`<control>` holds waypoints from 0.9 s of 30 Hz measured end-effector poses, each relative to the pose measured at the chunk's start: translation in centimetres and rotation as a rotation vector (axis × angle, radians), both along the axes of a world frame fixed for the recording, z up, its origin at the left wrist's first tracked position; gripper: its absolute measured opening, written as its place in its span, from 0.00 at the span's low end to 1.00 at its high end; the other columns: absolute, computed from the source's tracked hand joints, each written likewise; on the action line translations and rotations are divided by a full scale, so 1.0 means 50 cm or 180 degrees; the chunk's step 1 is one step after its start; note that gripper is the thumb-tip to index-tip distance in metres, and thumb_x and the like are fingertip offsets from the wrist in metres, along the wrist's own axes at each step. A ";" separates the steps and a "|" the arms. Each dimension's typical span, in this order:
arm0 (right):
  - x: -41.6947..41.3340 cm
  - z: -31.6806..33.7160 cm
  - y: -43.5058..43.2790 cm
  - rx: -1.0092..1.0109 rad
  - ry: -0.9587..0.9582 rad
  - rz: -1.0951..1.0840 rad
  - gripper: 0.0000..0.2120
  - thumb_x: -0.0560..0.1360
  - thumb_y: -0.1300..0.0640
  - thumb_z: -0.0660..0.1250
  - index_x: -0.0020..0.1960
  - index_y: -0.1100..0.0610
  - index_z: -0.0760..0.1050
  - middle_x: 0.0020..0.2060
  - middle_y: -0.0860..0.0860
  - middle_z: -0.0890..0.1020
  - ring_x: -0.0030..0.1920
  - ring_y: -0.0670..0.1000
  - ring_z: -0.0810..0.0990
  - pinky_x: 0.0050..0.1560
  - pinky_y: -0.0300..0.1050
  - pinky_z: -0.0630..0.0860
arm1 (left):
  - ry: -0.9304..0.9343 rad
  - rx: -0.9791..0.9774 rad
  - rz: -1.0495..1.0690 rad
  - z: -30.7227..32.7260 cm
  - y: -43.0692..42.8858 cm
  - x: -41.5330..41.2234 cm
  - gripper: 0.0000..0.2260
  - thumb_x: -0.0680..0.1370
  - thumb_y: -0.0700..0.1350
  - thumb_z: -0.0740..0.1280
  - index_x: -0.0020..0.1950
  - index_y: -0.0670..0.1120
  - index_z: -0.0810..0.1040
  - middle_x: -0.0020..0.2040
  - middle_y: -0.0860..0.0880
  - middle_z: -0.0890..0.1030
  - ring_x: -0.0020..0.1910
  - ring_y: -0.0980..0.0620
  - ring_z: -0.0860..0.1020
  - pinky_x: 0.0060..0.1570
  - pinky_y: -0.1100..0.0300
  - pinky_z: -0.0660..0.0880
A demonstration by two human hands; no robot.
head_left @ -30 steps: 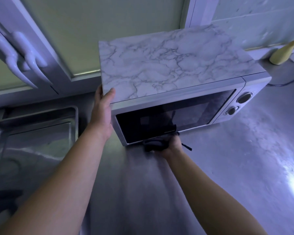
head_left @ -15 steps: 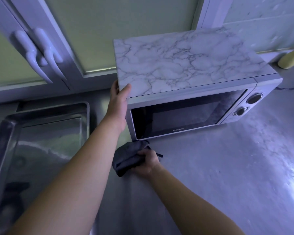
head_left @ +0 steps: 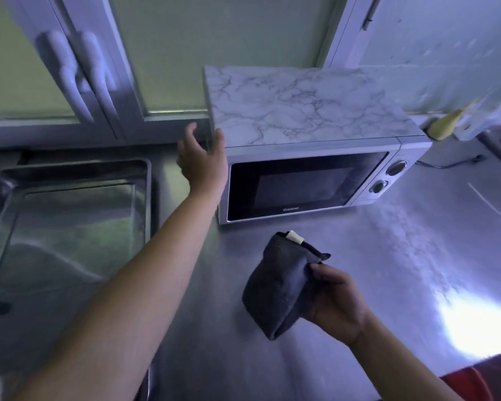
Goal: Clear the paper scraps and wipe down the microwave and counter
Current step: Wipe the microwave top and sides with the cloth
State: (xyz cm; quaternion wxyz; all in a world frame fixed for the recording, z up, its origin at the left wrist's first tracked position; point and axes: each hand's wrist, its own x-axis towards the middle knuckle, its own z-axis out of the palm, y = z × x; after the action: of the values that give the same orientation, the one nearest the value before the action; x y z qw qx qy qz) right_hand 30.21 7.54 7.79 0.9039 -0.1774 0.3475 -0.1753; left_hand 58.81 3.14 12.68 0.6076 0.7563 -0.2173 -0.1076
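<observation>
One steel counter [head_left: 373, 270] fills the lower frame, with a bright glare at 4 o'clock. One sink [head_left: 148, 198] lies at 9 o'clock, below frosted panes with two white handles [head_left: 78, 79]. One microwave [head_left: 301, 183] stands at 1 o'clock; it has a marble-patterned top and two dials [head_left: 396, 167]. The left hand [head_left: 203, 160], fingers loosely spread, is at its top left corner. At 5 o'clock the right hand [head_left: 336, 299] grips one folded dark cloth [head_left: 281, 285], and one pale scrap [head_left: 295, 237] sits on the cloth's upper edge.

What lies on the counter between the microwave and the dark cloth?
In the head view, only bare counter shows between the microwave and the dark cloth; a small white piece sits on the cloth's top edge.
</observation>
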 end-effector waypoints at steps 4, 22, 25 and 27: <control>-0.058 0.026 0.004 -0.0225 0.0185 -0.0083 0.20 0.67 0.60 0.71 0.59 0.60 0.82 0.55 0.61 0.84 0.51 0.61 0.85 0.48 0.58 0.81 | -0.0406 -0.0877 -0.0829 -0.020 0.149 -0.111 0.07 0.78 0.57 0.67 0.53 0.58 0.79 0.50 0.57 0.82 0.52 0.55 0.80 0.57 0.56 0.76; -0.189 0.052 -0.155 -0.3114 0.1239 0.0710 0.16 0.66 0.69 0.79 0.49 0.54 0.85 0.56 0.57 0.80 0.54 0.54 0.82 0.61 0.57 0.78 | 0.3398 0.0155 -0.2299 -0.119 0.237 -0.462 0.22 0.71 0.44 0.77 0.63 0.41 0.81 0.64 0.37 0.80 0.62 0.41 0.80 0.60 0.52 0.77; -0.221 0.049 -0.236 -0.3511 0.1065 0.0979 0.25 0.69 0.62 0.79 0.62 0.43 0.81 0.59 0.42 0.81 0.61 0.41 0.78 0.65 0.48 0.74 | 0.3629 0.0036 -0.1837 -0.147 0.214 -0.523 0.20 0.73 0.42 0.75 0.64 0.42 0.81 0.64 0.39 0.80 0.62 0.42 0.80 0.56 0.53 0.78; -0.236 0.053 -0.292 -0.3725 0.0861 0.1108 0.27 0.72 0.59 0.78 0.66 0.39 0.77 0.62 0.37 0.80 0.65 0.37 0.75 0.66 0.45 0.71 | 0.3724 0.0071 -0.1125 -0.172 0.200 -0.554 0.19 0.73 0.43 0.74 0.64 0.44 0.82 0.62 0.41 0.82 0.60 0.44 0.82 0.52 0.53 0.80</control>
State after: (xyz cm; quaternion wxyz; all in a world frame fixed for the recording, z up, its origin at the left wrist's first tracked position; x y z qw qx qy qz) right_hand 18.44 -7.08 10.45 0.6203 -0.7177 0.2712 -0.1628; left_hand 31.09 13.13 4.09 0.5911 0.5306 0.0314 -0.6066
